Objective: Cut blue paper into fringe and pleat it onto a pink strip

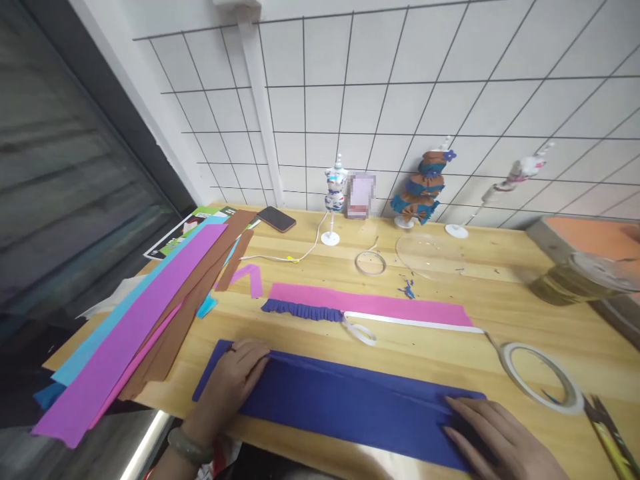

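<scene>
A long strip of dark blue crepe paper lies across the table's front, its surface lightly creased. My left hand rests on the strip's left part, fingers laid over the top edge. At the strip's right end my right hand lies on the paper with thumb and fingers apart. Just beyond is a pink paper strip. Along its front edge runs white double-sided tape, with gathered dark blue paper on the left part. A loose white curl hangs from where the gathers end.
Paper strips in purple, brown and light blue are piled at left, overhanging the table edge. A tape roll and scissors lie at right. Behind stand small mannequins, one in ruffled paper, and a phone.
</scene>
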`<act>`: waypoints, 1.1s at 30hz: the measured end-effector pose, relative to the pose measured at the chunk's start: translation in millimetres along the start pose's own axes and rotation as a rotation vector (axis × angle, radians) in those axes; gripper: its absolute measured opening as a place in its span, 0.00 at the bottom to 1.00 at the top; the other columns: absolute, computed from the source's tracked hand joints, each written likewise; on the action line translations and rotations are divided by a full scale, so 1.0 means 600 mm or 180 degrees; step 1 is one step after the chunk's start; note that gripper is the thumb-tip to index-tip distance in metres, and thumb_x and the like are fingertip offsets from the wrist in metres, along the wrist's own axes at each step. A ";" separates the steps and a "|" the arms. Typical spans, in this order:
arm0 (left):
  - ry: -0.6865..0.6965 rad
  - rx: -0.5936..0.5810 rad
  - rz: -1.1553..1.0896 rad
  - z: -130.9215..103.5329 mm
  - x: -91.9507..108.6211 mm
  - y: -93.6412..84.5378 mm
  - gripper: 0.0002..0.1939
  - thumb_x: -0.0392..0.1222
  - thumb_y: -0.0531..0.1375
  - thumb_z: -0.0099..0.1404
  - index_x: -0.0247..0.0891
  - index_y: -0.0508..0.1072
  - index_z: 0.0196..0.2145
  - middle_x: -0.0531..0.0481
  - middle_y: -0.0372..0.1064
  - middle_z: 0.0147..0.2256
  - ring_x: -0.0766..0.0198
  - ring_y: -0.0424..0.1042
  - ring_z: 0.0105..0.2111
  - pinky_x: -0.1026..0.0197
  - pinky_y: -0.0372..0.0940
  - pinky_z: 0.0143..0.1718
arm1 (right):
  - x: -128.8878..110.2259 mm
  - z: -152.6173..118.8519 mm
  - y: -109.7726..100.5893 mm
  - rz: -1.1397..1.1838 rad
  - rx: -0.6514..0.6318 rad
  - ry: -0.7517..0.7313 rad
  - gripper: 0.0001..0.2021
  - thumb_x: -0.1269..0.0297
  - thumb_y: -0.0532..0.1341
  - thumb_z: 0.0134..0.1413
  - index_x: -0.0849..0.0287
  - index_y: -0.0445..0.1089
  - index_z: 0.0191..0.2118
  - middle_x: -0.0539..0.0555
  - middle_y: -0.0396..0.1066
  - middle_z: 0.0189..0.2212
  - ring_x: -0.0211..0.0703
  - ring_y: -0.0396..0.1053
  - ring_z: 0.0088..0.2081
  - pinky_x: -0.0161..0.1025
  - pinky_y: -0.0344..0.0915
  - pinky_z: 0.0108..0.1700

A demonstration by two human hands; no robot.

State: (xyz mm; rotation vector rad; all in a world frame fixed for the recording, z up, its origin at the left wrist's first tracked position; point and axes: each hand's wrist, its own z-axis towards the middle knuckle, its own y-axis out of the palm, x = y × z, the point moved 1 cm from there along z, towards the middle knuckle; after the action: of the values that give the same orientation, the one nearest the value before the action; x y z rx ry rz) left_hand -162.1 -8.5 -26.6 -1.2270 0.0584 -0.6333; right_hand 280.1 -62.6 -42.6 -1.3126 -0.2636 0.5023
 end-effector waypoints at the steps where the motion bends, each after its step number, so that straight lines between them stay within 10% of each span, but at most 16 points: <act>1: -0.0010 -0.0010 0.0001 0.001 -0.001 0.001 0.09 0.36 0.52 0.64 0.36 0.70 0.39 0.47 0.72 0.37 0.62 0.70 0.41 0.58 0.64 0.44 | -0.003 0.003 -0.003 0.0004 -0.0033 0.0152 0.17 0.54 0.50 0.57 0.52 0.69 0.46 0.52 0.72 0.43 0.46 0.70 0.43 0.42 0.68 0.46; 15: -0.0244 -0.0118 -0.0004 -0.018 -0.041 -0.010 0.12 0.30 0.52 0.57 0.38 0.71 0.38 0.47 0.71 0.38 0.60 0.68 0.42 0.54 0.63 0.46 | 0.021 0.050 -0.018 0.0792 -0.0049 0.0957 0.15 0.53 0.51 0.57 0.54 0.68 0.44 0.53 0.73 0.41 0.44 0.71 0.42 0.41 0.69 0.45; 33: -0.1757 0.0132 -0.0783 -0.040 -0.105 -0.051 0.17 0.53 0.54 0.60 0.38 0.74 0.29 0.45 0.70 0.38 0.60 0.69 0.41 0.59 0.64 0.43 | 0.055 0.044 0.005 0.0752 -0.0025 0.1357 0.21 0.48 0.52 0.53 0.57 0.70 0.44 0.55 0.74 0.42 0.49 0.72 0.42 0.44 0.70 0.43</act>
State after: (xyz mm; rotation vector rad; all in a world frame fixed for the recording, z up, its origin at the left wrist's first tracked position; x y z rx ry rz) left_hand -235.8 -4.4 -26.1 -1.3421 -0.5710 -0.4840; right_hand 296.1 -23.2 -42.0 -1.4312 0.2459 0.4060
